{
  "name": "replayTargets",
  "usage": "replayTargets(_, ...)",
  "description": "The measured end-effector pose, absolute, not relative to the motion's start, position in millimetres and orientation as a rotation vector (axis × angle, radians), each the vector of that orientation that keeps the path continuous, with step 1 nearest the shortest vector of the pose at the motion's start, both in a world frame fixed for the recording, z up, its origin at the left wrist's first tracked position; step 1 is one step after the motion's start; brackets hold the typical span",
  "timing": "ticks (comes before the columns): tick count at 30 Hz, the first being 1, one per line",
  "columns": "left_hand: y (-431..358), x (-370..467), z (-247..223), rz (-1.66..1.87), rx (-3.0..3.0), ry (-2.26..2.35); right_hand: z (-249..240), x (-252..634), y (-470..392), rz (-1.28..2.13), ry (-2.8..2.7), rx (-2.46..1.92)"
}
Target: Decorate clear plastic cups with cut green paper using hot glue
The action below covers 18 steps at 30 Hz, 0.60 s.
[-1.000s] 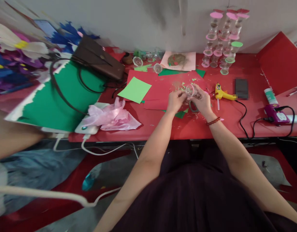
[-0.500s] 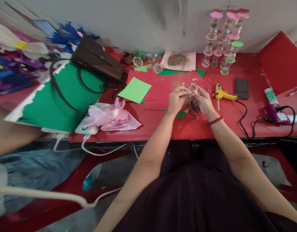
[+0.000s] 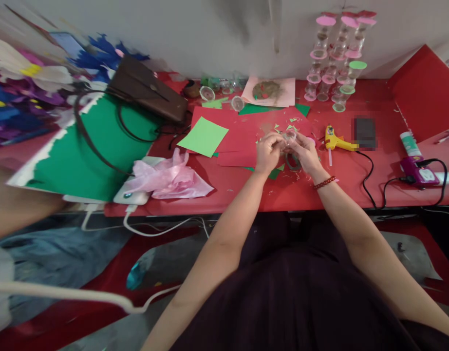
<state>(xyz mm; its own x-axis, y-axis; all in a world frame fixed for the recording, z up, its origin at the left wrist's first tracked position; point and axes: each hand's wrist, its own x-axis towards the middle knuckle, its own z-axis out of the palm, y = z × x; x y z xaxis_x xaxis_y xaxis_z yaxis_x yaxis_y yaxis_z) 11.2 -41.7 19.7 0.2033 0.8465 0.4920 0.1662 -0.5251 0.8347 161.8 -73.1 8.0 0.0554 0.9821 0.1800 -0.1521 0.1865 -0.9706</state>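
Note:
Over the red paper, my left hand (image 3: 269, 153) and my right hand (image 3: 305, 153) meet with bent fingers around a small clear plastic piece (image 3: 290, 135), round at its rim. Fingers cover much of it, so its full shape is hidden. Under my hands lie scissors (image 3: 292, 162), with only part of the handle showing. A yellow glue gun (image 3: 336, 140) rests to the right of my right hand. Clear plastic and paper hourglass shapes (image 3: 328, 78) stand in columns behind it. A pink round patch (image 3: 311, 142) shows beside my right fingers.
Red paper (image 3: 239, 158) with scraps and a light green sheet (image 3: 203, 136) lie on the red table (image 3: 224, 200). To the left are a pink plastic bag (image 3: 173, 178), a brown handbag (image 3: 147, 90) and a green board (image 3: 96, 146). Cords cross the right side.
My fingers have shifted slightly on the clear plastic piece, and it appears turned a little. The pink patch beside my right fingers now shows. Other things stay in place.

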Motion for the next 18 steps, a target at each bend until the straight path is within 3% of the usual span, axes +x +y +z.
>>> replayTargets(13,-22.2,11.2,6.3,1.571,1.309,1.186,7.6,161.7,-75.7,1.151,-1.18,-0.903)
replayTargets(18,-18.6,7.0,4.9,1.461,1.306,1.168,4.0,163.0,-72.0,1.111,-1.127,-0.887)
